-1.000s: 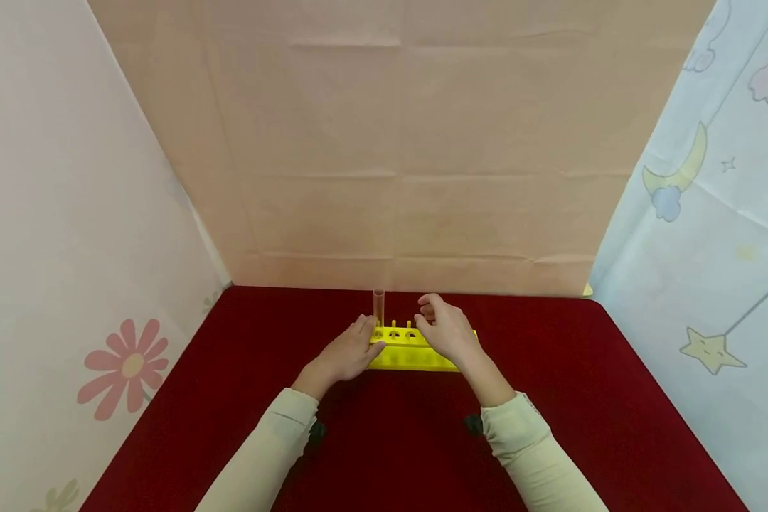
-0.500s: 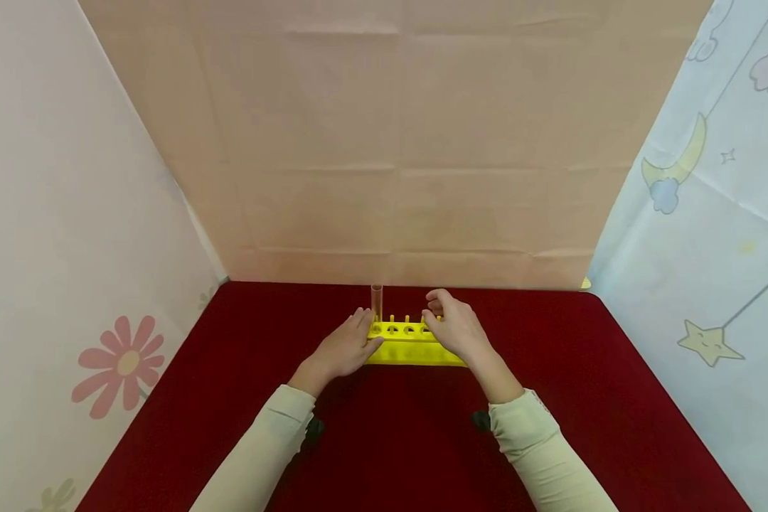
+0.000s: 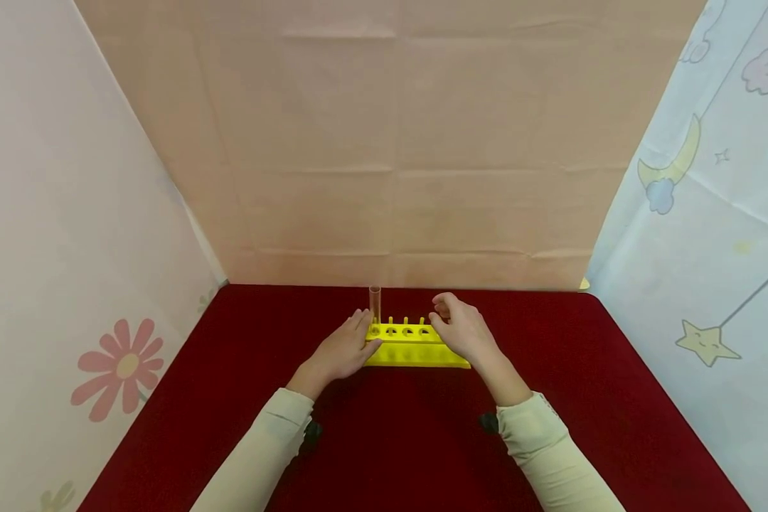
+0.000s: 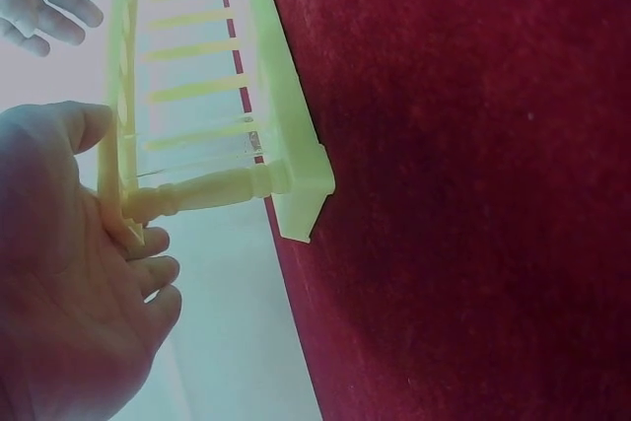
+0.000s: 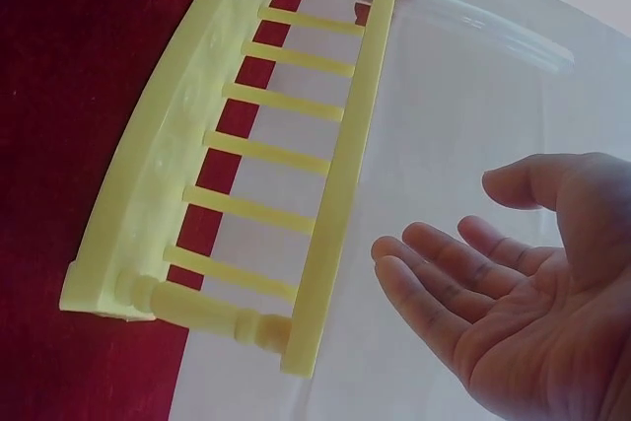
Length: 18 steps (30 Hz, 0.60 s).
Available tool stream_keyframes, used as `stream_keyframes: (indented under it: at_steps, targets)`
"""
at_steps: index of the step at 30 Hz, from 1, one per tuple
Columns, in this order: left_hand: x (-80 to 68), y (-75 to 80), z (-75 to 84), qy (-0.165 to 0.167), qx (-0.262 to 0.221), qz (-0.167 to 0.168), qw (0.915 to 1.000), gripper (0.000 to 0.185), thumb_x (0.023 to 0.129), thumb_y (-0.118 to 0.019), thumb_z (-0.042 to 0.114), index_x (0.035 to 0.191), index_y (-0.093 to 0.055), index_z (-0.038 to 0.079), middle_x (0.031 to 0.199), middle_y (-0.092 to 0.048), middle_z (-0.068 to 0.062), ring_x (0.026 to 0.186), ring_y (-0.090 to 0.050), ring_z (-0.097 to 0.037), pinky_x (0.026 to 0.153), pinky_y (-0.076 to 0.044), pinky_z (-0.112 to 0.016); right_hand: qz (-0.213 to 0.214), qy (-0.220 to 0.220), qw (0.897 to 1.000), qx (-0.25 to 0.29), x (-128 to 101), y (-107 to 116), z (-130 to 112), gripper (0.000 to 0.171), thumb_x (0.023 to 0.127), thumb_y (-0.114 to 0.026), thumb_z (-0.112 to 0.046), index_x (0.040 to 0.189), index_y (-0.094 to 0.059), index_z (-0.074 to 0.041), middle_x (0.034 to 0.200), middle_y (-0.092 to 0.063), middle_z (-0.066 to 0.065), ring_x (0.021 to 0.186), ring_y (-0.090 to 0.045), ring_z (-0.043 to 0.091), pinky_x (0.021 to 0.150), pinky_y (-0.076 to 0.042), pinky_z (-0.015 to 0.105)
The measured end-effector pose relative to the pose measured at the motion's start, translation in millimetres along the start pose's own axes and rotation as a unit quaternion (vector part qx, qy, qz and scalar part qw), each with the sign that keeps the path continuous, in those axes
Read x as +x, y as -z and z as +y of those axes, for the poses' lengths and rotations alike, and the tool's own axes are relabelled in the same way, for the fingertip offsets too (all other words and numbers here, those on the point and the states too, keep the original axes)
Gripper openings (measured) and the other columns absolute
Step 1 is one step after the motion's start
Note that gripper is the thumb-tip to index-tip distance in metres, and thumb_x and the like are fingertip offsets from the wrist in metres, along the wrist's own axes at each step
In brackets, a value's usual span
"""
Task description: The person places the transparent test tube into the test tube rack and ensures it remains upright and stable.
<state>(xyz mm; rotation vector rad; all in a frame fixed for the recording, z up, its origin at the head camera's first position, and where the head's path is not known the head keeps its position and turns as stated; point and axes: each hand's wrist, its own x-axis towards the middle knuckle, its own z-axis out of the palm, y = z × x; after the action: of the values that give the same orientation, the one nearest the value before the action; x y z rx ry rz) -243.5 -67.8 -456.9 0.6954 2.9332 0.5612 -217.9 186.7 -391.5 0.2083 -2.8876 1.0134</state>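
Observation:
A yellow test tube rack [image 3: 416, 354] stands on the red table. One clear test tube [image 3: 375, 302] is upright in its leftmost hole, and in the right wrist view the tube [image 5: 493, 25] sticks out past the top bar. My left hand [image 3: 340, 350] grips the rack's left end; the left wrist view has the thumb on the top bar and the fingers on the bar's other side. Over the rack's right end is my right hand [image 3: 466, 331], holding nothing. The right wrist view has this hand [image 5: 523, 317] apart from the rack, its fingers loosely bent.
A dark red cloth [image 3: 397, 441] covers the table. Behind it rises a tan backdrop [image 3: 390, 142], with a flower-print sheet [image 3: 70, 213] on the left and a moon-and-star sheet [image 3: 697, 270] on the right.
My right hand has drifted right along the rack, uncovering more holes. My left hand keeps its place on the rack's left end. The head view has shifted slightly.

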Motion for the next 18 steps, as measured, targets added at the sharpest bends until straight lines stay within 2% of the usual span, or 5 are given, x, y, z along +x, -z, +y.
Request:
stream_keyframes:
  at_steps: [8,18]
  targets:
    - [0.8,-1.6,-1.6,-0.002,0.003,0.008,1.0000,0.074,0.107,-0.041,0.049,0.162,-0.019,0.005,0.167,-0.021,-0.014,0.155,-0.020,-0.027,0.122,-0.025,-0.044,0.007,-0.004,1.000,-0.010,0,5,5,0.037,0.102,-0.060,-0.024,0.134,-0.057,-0.007,0.134,-0.065,0.016,0.124,-0.060,0.037,0.101,-0.049,0.053]
    - [-1.2,-0.4,-3.1,-0.009,0.007,0.012,0.9999,0.071,0.107,-0.041,0.048,0.161,-0.023,0.005,0.167,-0.022,-0.013,0.155,-0.017,-0.026,0.123,-0.024,-0.044,0.006,-0.018,1.000,-0.001,-3,10,13,0.036,0.103,-0.058,-0.025,0.134,-0.056,-0.007,0.136,-0.063,0.017,0.119,-0.063,0.037,0.100,-0.050,0.053]
